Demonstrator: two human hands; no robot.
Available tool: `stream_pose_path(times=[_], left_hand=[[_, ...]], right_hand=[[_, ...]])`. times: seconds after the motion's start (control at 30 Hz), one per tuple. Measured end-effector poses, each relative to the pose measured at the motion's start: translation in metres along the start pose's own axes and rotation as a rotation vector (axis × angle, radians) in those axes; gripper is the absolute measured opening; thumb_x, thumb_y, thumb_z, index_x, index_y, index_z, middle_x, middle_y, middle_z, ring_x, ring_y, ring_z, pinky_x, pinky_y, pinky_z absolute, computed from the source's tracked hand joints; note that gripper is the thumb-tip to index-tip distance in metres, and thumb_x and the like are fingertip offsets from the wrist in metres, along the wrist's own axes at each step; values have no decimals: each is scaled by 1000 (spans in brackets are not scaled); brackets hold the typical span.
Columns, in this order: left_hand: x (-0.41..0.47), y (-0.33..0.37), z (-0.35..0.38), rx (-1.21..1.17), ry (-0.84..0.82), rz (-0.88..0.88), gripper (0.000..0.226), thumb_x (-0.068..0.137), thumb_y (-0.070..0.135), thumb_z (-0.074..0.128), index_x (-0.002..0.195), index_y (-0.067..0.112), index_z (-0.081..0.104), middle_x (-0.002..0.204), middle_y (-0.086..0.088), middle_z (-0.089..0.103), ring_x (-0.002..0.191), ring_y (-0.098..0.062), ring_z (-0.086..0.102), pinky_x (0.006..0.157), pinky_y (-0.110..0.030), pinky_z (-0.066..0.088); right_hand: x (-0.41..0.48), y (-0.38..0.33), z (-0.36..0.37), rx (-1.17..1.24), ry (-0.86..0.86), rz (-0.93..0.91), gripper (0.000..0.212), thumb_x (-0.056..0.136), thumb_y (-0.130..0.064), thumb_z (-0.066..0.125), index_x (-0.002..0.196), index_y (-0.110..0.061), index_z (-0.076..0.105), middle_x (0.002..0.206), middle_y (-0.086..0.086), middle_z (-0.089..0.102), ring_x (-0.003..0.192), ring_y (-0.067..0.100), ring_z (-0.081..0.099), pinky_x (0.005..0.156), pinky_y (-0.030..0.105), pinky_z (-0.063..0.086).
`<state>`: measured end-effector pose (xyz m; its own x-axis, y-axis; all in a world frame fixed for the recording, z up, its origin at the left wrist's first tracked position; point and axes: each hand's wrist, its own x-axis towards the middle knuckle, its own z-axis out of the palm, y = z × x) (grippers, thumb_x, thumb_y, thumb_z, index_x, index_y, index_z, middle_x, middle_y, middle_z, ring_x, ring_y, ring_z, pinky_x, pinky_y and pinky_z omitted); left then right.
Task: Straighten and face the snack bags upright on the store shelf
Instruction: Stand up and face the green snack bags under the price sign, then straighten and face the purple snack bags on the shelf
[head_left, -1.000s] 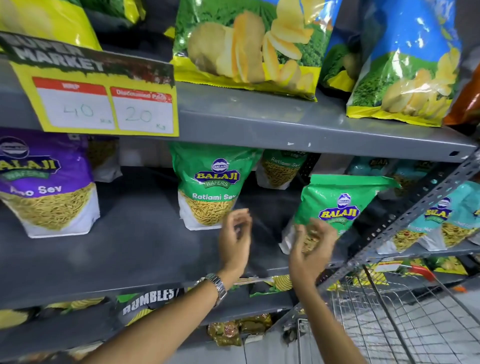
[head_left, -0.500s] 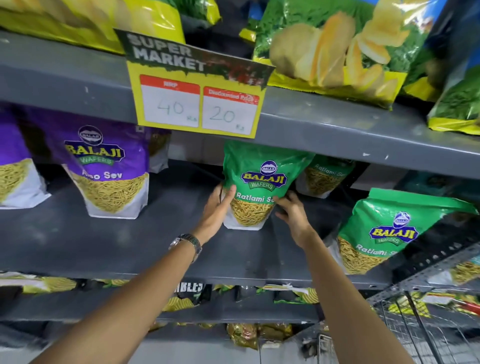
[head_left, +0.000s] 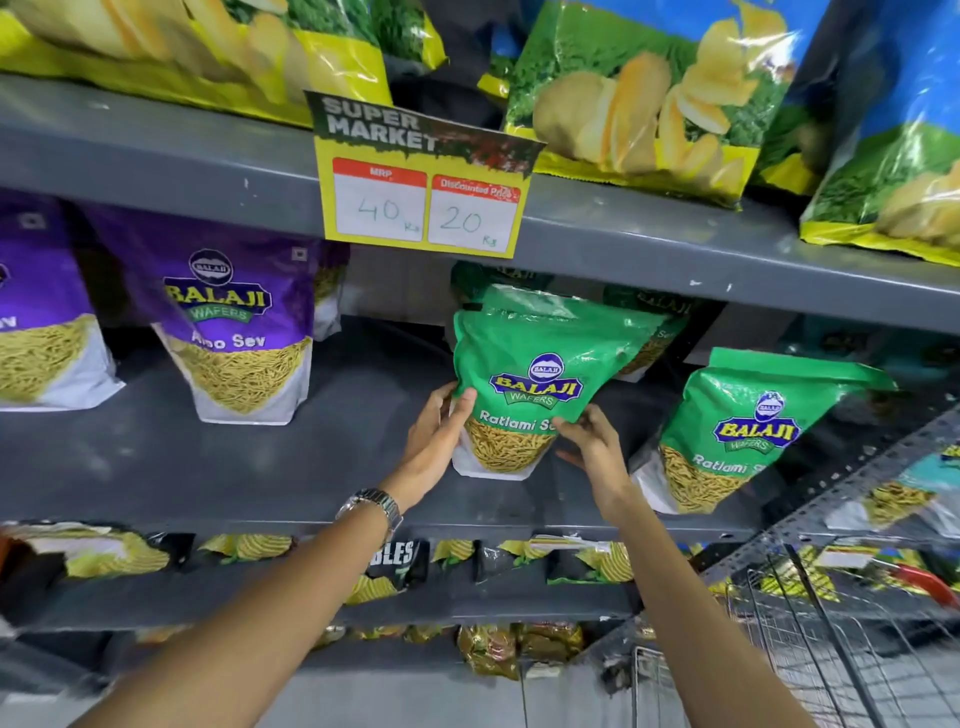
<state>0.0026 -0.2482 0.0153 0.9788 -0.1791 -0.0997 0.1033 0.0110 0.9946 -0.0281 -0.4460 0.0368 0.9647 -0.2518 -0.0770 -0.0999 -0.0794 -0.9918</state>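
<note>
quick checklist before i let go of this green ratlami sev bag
1. Left hand on the bag's left edge: ok.
2. Right hand on its lower right corner: ok.
3. Held Ratlami Sev bag label facing out: ok.
4. Bag upright: not ok, its top tilts right.
5. Base flat on the shelf: cannot tell.
6. Clear of the neighbouring green bag: ok, a gap shows.

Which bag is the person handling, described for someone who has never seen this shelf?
Find the yellow price sign on the grey shelf edge. Just below it stands a green Ratlami Sev bag. Unlike its green twin to the right, both hands grip its lower corners.
</note>
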Motion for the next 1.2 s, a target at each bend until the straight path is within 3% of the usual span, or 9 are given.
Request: stream_pose_path(times=[0.17, 0.33, 0.57, 0.67, 0.77, 0.87, 0.97, 1.1, 1.2], left_hand=[[-23, -4, 3, -1, 5, -3, 61, 74, 69, 51, 123, 33, 47, 120, 4, 62, 115, -14, 56, 104, -45, 44], [-35, -3, 6, -17, -17, -1, 65, 68, 72, 50, 120, 33, 46, 124, 1, 62, 115, -12, 55, 105, -44, 43], [-41, -6, 5, -24, -21, 19, 64, 65, 72, 51, 117, 36, 46, 112, 11, 62, 105, 0, 56, 105, -42, 44], [-41, -5, 7, -42, -9, 17, 62, 66, 70, 51, 117, 35, 46, 115, 9, 60, 109, -7, 56, 106, -42, 43], [-41, -3, 9, -62, 2, 17, 61, 67, 68, 51, 116, 34, 47, 115, 8, 60, 112, -10, 56, 106, -42, 42], [-42, -5, 9, -75, 15, 26, 64, 67, 68, 51, 119, 31, 48, 120, 6, 60, 114, -10, 56, 106, -42, 43], [-39, -9, 8, -56, -6, 44, 59, 73, 69, 51, 120, 34, 47, 130, 1, 57, 120, -14, 53, 106, -44, 42], [-34, -13, -9, -18, 6, 97, 48, 78, 59, 53, 120, 36, 47, 131, -1, 51, 123, -13, 48, 104, -48, 43], [-34, -17, -47, -77, 215, 206, 33, 86, 36, 59, 117, 32, 51, 129, 1, 52, 120, -11, 50, 99, -47, 47]], right_hand=[[-26, 4, -5, -5, 17, -14, 28, 89, -5, 57, 74, -26, 45, 54, -29, 59, 61, -12, 60, 61, 11, 53], [-41, 10, -8, 31, 24, -14, 17, 89, -10, 59, 83, -25, 54, 62, -27, 61, 70, -9, 61, 83, 29, 51], [-52, 10, -5, 35, 53, -25, 27, 89, -8, 57, 74, -28, 48, 57, -30, 57, 62, -12, 57, 80, 29, 47], [-51, 10, -3, 64, 64, -29, 26, 90, -8, 57, 75, -27, 49, 57, -29, 58, 62, -11, 58, 81, 29, 46], [-50, 11, 0, 93, 75, -35, 12, 89, -10, 58, 90, -22, 57, 74, -23, 66, 76, -4, 63, 83, 30, 48], [-50, 13, 1, 118, 97, -30, 17, 90, -11, 58, 105, -16, 58, 97, -9, 68, 93, 8, 63, 87, 32, 47], [-52, 18, 9, 78, 174, -52, 23, 90, -17, 58, 112, -20, 53, 110, -8, 61, 110, 17, 55, 95, 33, 42], [-76, 35, 45, -295, 676, -468, 50, 84, -32, 58, 127, -7, 48, 130, 11, 50, 124, 26, 45, 106, 40, 35], [-92, 46, 94, -371, 553, -708, 42, 83, -28, 57, 119, -9, 49, 124, 10, 50, 121, 26, 47, 104, 38, 36]])
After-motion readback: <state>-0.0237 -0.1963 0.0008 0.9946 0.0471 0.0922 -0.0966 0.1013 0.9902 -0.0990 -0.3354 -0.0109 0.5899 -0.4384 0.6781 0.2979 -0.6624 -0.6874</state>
